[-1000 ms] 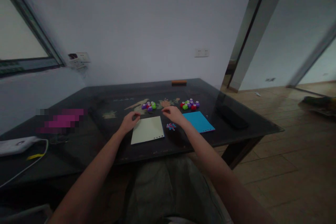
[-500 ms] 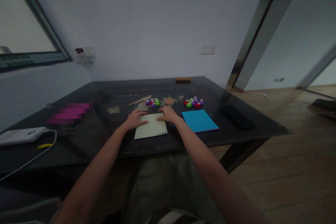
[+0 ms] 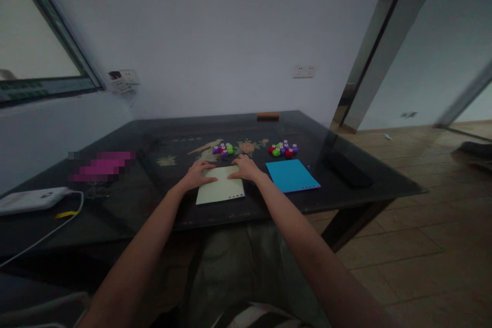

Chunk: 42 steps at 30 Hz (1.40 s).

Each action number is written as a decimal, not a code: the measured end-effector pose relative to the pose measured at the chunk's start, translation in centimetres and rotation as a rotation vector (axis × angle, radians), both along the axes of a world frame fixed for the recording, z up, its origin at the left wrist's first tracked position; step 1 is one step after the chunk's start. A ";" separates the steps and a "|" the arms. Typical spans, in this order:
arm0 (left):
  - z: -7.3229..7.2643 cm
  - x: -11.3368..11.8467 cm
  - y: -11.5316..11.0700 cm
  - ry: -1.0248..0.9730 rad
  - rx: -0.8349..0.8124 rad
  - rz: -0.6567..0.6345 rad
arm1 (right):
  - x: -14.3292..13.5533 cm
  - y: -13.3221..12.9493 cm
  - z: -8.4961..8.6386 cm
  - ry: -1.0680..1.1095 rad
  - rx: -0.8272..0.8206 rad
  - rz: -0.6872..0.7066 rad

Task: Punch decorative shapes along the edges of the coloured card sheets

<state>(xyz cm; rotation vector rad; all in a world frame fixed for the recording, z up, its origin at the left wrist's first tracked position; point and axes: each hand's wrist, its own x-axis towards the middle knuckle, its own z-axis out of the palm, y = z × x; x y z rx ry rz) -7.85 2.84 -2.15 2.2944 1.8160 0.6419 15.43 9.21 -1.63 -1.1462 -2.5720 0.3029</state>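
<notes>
A cream sheet (image 3: 220, 188) with small marks along its near right edge lies on the dark table (image 3: 154, 133). My left hand (image 3: 197, 174) rests at its far left corner, thumb on the paper and fingers apart. At the far right corner is my right hand (image 3: 245, 168), its thumb also on the paper and its fingers spread. Just beyond the hands sits a cluster of purple, red and green pieces (image 3: 223, 150). A similar cluster (image 3: 283, 149) is farther right, behind a blue sheet (image 3: 292, 176).
At the left are a pink item (image 3: 105, 164), a white device (image 3: 34, 200) with a cable, and a yellow strip (image 3: 66, 214). A long black object (image 3: 348, 170) lies at the right. An orange-brown bar (image 3: 268, 117) is near the wall.
</notes>
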 end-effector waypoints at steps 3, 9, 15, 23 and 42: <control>0.2 0.1 -0.2 -0.025 0.013 -0.003 | 0.1 -0.2 0.0 0.017 0.003 0.005; 0.1 0.0 -0.2 -0.020 0.025 -0.008 | 0.2 -0.6 0.3 -0.001 0.032 0.011; 0.0 -0.1 -0.1 -0.006 0.030 -0.019 | 0.3 -0.9 0.7 0.013 0.050 0.020; 0.7 0.5 -0.4 -0.106 0.091 -0.033 | 0.2 -1.3 1.2 0.254 0.003 -0.001; 1.7 0.6 -0.5 -1.079 0.112 0.187 | 0.7 0.0 0.4 0.740 -0.737 0.122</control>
